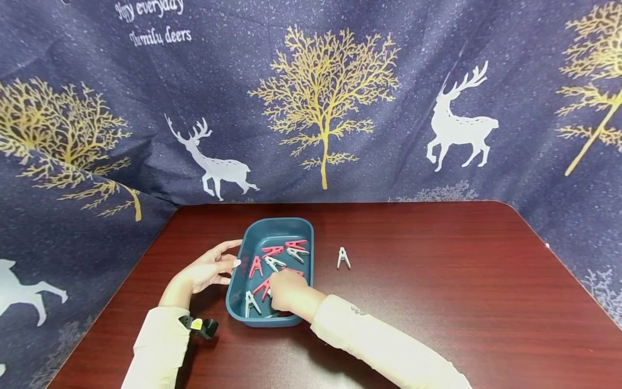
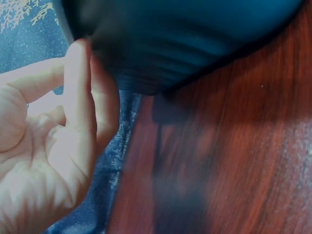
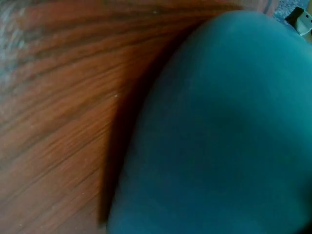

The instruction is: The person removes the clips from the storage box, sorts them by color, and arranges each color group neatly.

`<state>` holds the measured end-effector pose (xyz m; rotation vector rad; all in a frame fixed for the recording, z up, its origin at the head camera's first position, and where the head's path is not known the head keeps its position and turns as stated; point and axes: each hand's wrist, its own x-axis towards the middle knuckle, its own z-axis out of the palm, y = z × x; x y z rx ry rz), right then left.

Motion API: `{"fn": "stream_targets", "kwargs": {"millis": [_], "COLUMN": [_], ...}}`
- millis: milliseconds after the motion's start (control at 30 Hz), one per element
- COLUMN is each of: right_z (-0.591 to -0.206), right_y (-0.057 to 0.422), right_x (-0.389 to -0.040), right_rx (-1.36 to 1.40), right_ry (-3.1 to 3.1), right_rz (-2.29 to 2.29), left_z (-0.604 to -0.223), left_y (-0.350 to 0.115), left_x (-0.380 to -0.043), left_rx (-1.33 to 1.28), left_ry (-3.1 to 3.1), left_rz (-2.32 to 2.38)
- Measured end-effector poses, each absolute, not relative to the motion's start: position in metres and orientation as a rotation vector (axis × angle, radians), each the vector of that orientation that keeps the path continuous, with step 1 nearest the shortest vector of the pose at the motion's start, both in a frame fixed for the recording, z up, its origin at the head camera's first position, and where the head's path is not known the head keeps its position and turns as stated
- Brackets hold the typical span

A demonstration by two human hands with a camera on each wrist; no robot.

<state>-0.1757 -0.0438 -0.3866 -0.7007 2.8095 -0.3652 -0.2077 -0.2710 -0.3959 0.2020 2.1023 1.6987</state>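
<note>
A blue plastic bin [image 1: 235, 292] stands on the table with several red clothespins [image 1: 256, 266] and white clothespins [image 1: 251, 303] lying loose in it. My left hand [image 1: 211, 268] is at the bin's left side. Its fingertips touch the outer wall [image 2: 195, 39] in the left wrist view, and its palm is bare. Inside the bin, low over the clothespins, is my right hand [image 1: 291, 292]. Its fingers point down and are hidden from the head camera, so whatever they touch or pinch cannot be seen. The right wrist view is filled by the bin's outer wall [image 3: 219, 126].
One white clothespin [image 1: 343, 257] lies on the reddish-brown table [image 1: 437, 281], to the right of the bin. A dark blue cloth [image 1: 379, 162] printed with deer and trees hangs behind the table and along its sides.
</note>
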Motion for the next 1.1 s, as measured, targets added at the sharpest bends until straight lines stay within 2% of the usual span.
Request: {"fn": "stream_targets", "kwargs": {"millis": [1100], "right_z": [-0.3776], "right_y": [-0.0394], "right_x": [-0.1745], "right_rx": [-0.825], "right_ry": [2.869], "right_rz": [-0.447], "left_z": [-0.3964], "left_y": [-0.2722], "left_x": [-0.2078], "left_rx": [0.202], "left_ry": [2.093], "left_rz": [1.699]}}
